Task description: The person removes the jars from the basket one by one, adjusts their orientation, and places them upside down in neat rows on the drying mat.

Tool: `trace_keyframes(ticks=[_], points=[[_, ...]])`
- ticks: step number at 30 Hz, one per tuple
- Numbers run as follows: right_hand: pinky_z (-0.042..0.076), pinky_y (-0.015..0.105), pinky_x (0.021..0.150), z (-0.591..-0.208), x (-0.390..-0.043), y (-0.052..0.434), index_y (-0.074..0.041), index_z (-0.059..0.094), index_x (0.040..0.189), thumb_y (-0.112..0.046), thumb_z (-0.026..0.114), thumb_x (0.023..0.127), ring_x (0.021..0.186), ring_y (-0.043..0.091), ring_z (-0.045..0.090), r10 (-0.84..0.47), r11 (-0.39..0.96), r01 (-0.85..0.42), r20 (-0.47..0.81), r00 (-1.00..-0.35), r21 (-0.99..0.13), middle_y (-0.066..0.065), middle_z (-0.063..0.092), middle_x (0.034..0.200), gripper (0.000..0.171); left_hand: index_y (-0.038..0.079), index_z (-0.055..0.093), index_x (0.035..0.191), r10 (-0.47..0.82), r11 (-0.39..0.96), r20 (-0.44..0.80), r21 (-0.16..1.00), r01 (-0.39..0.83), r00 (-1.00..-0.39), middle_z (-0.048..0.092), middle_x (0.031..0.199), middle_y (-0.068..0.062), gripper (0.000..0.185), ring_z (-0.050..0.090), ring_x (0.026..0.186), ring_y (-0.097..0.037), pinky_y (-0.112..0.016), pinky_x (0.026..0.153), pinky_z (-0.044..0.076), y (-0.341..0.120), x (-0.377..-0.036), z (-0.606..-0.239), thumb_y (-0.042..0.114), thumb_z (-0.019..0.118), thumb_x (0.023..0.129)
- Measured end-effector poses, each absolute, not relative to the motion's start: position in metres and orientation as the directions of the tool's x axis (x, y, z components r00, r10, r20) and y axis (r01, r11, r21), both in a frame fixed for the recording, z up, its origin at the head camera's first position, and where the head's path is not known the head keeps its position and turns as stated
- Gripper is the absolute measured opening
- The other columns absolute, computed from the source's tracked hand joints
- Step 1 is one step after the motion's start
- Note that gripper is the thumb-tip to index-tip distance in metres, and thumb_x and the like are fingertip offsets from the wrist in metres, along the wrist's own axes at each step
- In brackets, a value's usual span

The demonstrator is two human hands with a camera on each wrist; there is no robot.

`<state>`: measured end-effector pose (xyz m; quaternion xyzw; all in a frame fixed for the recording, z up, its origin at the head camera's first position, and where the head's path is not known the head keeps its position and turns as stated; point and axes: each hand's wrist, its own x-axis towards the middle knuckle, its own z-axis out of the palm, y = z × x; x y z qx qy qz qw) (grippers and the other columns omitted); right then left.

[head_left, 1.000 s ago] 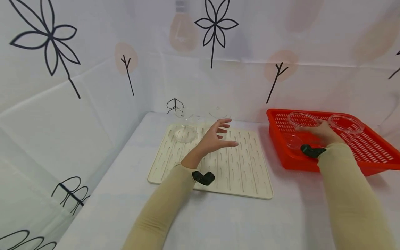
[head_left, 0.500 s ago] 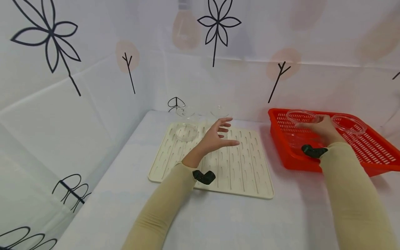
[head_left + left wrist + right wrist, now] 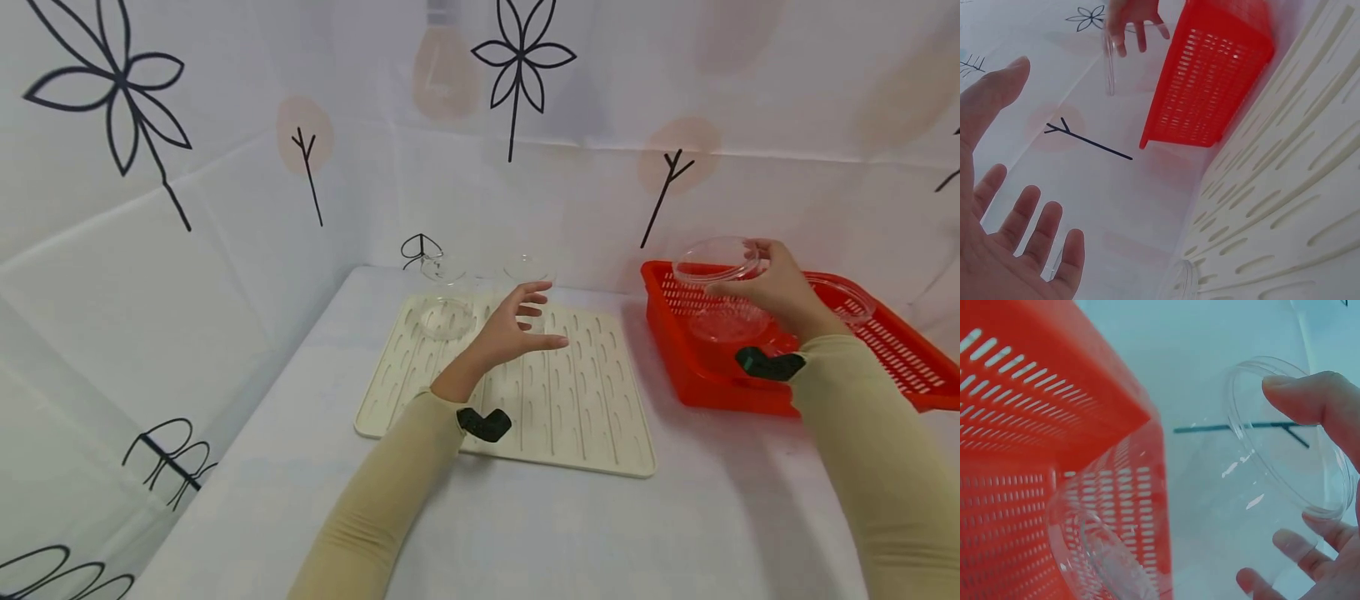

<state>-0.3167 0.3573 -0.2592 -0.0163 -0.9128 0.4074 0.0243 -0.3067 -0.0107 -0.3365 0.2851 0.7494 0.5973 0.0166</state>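
Observation:
My right hand (image 3: 780, 287) grips a clear plastic cup (image 3: 716, 260) by its wide rim, thumb on one side and fingers on the other. In the right wrist view, the cup's rim (image 3: 1260, 465) tilts beside the thumb and its base lies toward the red basket (image 3: 1100, 375). My left hand (image 3: 512, 329) hovers over the cream ridged mat (image 3: 570, 400), fingers relaxed and spread, holding nothing. Behind it a clear cup (image 3: 527, 268) stands on the mat, partly hidden by the hand. Another clear cup (image 3: 445, 318) stands to its left.
The slotted red basket (image 3: 697, 398) sits right of the mat, against the patterned backdrop (image 3: 585, 208). A further clear cup (image 3: 843, 298) is inside the basket, partly behind my right wrist. White cloth (image 3: 555, 533) covers the table in front.
My right hand has lifted the clear cup up from inside the basket, and its rim now stands above the basket's edge. My left hand has stayed nearly still over the mat.

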Motion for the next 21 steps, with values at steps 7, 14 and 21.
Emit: trace_keyframes(ticks=[7,14,21], points=[[0.047,0.054,0.082,-0.247,-0.310,0.342,-0.006,0.003,0.148,-0.051,0.073,0.072,0.120,0.048,0.023,0.023,0.738,-0.053,0.103,-0.994,-0.673,0.027,0.014,0.144,0.113,0.024,0.037,0.141,0.459,0.131,0.324,0.897,0.423,-0.828,0.044,0.131,-0.002,0.076,0.046,0.113,-0.016,-0.039,0.096,0.040,-0.014,-0.307,-0.338,0.020,0.078,0.076],[0.053,0.050,0.069,-0.236,-0.300,0.324,-0.008,0.007,0.149,-0.049,0.075,0.071,0.119,0.049,0.024,-0.009,0.760,-0.095,0.137,-0.991,-0.643,0.027,0.017,0.141,0.111,0.024,0.037,0.141,0.452,0.114,0.322,0.904,0.412,-0.832,0.044,0.132,-0.001,0.078,0.047,0.113,-0.015,-0.041,0.096,0.040,-0.011,-0.306,-0.335,0.017,0.079,0.075],[0.051,0.054,0.070,-0.225,-0.290,0.305,-0.007,0.011,0.148,-0.039,0.077,0.075,0.119,0.048,0.025,-0.067,0.772,-0.160,0.171,-0.983,-0.615,0.025,0.018,0.141,0.103,0.024,0.037,0.140,0.458,0.110,0.331,0.900,0.422,-0.825,0.044,0.131,0.000,0.079,0.047,0.111,-0.013,-0.034,0.093,0.043,-0.003,-0.306,-0.330,0.019,0.080,0.074]])
